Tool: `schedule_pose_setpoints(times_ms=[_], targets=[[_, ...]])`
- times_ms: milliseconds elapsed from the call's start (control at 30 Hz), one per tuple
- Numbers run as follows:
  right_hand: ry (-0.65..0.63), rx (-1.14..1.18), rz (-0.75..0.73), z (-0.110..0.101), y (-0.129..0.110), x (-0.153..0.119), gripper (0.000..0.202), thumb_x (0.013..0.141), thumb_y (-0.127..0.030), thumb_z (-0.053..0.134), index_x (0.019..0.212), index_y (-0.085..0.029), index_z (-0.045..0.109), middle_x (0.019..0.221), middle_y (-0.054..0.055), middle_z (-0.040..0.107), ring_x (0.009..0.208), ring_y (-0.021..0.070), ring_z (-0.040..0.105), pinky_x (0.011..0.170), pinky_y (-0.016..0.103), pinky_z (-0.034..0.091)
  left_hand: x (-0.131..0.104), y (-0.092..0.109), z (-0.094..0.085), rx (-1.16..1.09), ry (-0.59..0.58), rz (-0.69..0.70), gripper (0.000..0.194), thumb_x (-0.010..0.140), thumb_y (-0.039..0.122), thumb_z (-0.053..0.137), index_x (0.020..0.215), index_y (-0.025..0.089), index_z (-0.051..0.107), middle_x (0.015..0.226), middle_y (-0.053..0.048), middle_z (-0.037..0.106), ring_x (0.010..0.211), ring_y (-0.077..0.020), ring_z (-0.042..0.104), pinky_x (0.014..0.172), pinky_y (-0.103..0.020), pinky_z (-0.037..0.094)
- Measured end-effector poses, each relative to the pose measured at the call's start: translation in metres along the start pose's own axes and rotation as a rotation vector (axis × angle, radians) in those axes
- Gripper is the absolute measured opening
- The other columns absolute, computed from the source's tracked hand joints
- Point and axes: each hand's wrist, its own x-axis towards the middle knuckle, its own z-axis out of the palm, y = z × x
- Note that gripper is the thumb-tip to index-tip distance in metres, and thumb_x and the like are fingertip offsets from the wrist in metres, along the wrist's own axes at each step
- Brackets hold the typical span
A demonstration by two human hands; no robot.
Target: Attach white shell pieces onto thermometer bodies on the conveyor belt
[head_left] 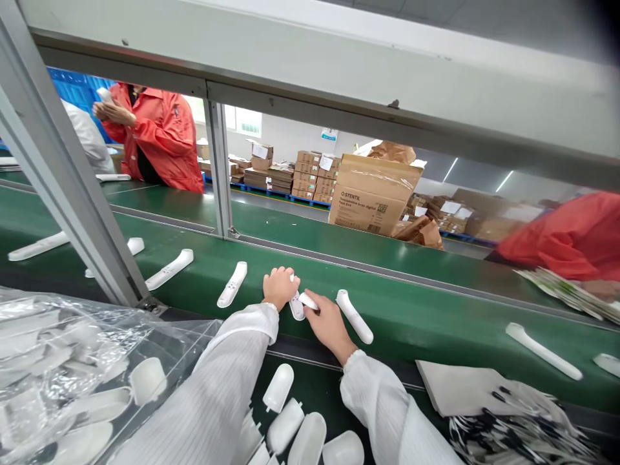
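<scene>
My left hand (281,288) is closed around the upper end of a slim white plastic handheld device (297,309) over the green conveyor belt. The device's lower end, with small markings, shows between my hands. My right hand (330,324) pinches a small white plastic piece (309,301) right beside that device; its full shape is hidden by my fingers. Just right of my right hand another white device (354,316) lies on the belt, and to the left of my left hand lies one more (232,284). Below my forearms are several loose white rounded covers (279,387).
The green belt (436,316) runs across, carrying more white devices. A clear bag (97,361) of white parts sits left, near a metal post (72,148). Grey pouches (467,387) and cables (513,433) lie right. Co-workers in red (165,139) stand beyond, near a cardboard box (371,194).
</scene>
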Motion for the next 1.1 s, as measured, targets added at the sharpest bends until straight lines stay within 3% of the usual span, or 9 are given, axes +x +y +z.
schedule_pose_setpoints(times_ms=[133,333,533,633,733,800,900,1000,1100], targets=[[-0.169,-0.183,-0.107,0.007,0.007,-0.009,0.042,0.092,-0.019,0.055,0.134,-0.018,0.062,0.124,0.011,0.067,0.111,0.0264,0.063,0.1,0.035,0.046,-0.001,0.011,0.005,-0.013,0.01,-0.001,0.029,0.091,0.036,0.044,0.098,0.023,0.068,0.108,-0.009,0.065,0.107,-0.0282,0.055,0.091,-0.043,0.043],[-0.234,-0.418,-0.083,-0.003,0.023,-0.013,0.05,0.092,-0.024,0.061,0.142,-0.021,0.054,0.137,0.007,0.061,0.132,0.0322,0.049,0.108,0.041,0.041,-0.001,0.024,0.014,-0.024,0.011,0.029,0.029,0.092,0.036,0.044,0.098,0.021,0.068,0.109,-0.01,0.066,0.108,-0.0276,0.056,0.09,-0.042,0.044],[-0.197,-0.48,0.009,-0.022,0.016,-0.008,0.047,0.094,-0.03,0.061,0.14,-0.029,0.055,0.138,0.003,0.06,0.132,0.0337,0.047,0.105,0.047,0.042,0.0,0.034,-0.011,0.024,-0.166,0.135,0.041,0.094,0.043,0.04,0.12,0.025,0.066,0.111,-0.01,0.068,0.113,-0.0298,0.055,0.095,-0.045,0.041],[-0.134,-0.36,-0.061,-0.03,-0.007,-0.022,0.042,0.096,-0.031,0.058,0.136,-0.022,0.058,0.137,0.008,0.059,0.122,0.0306,0.053,0.104,0.045,0.043,0.005,0.017,-0.036,0.036,-0.141,0.173,0.062,0.095,0.054,0.035,0.15,0.027,0.039,0.124,-0.012,0.064,0.12,-0.033,0.05,0.098,-0.05,0.039],[-0.32,-0.055,-0.179,-0.025,-0.032,-0.046,0.034,0.091,-0.032,0.064,0.124,-0.025,0.066,0.124,0.005,0.065,0.1,0.0201,0.062,0.093,0.033,0.049,0.01,-0.018,-0.056,0.088,-0.03,0.108,0.071,0.094,0.058,0.034,0.156,0.025,0.024,0.138,-0.015,0.053,0.125,-0.0341,0.047,0.1,-0.05,0.039],[-0.472,0.049,-0.241,-0.014,-0.044,-0.062,0.028,0.084,-0.028,0.072,0.112,-0.027,0.071,0.12,0.003,0.064,0.101,0.0187,0.061,0.091,0.03,0.048,0.013,-0.042,-0.063,0.134,-0.078,0.041,0.072,0.093,0.061,0.035,0.154,0.025,0.028,0.138,-0.016,0.053,0.123,-0.0351,0.049,0.098,-0.049,0.041],[-0.541,0.042,-0.304,0.004,-0.049,-0.071,0.016,0.079,-0.017,0.073,0.094,-0.023,0.073,0.112,0.003,0.065,0.105,0.0199,0.059,0.094,0.03,0.045,0.016,-0.065,-0.061,0.145,-0.297,-0.016,0.064,0.09,0.059,0.041,0.145,0.028,0.043,0.127,-0.014,0.061,0.112,-0.0339,0.059,0.091,-0.045,0.048],[-0.472,0.077,-0.243,0.01,-0.045,-0.057,0.011,0.085,-0.016,0.064,0.091,-0.022,0.07,0.086,-0.001,0.067,0.082,0.0162,0.062,0.079,0.027,0.047,0.016,-0.068,-0.054,0.122,-0.361,-0.038,0.048,0.086,0.051,0.047,0.127,0.027,0.056,0.115,-0.012,0.067,0.103,-0.0311,0.064,0.085,-0.041,0.051],[-0.273,0.111,-0.12,0.01,-0.035,-0.028,0.024,0.093,-0.021,0.051,0.105,-0.022,0.072,0.087,0.001,0.066,0.064,0.0139,0.059,0.066,0.026,0.049,0.014,-0.062,-0.046,0.096,-0.305,-0.104,0.041,0.084,0.048,0.049,0.114,0.024,0.062,0.109,-0.013,0.068,0.1,-0.0308,0.066,0.082,-0.039,0.052]])
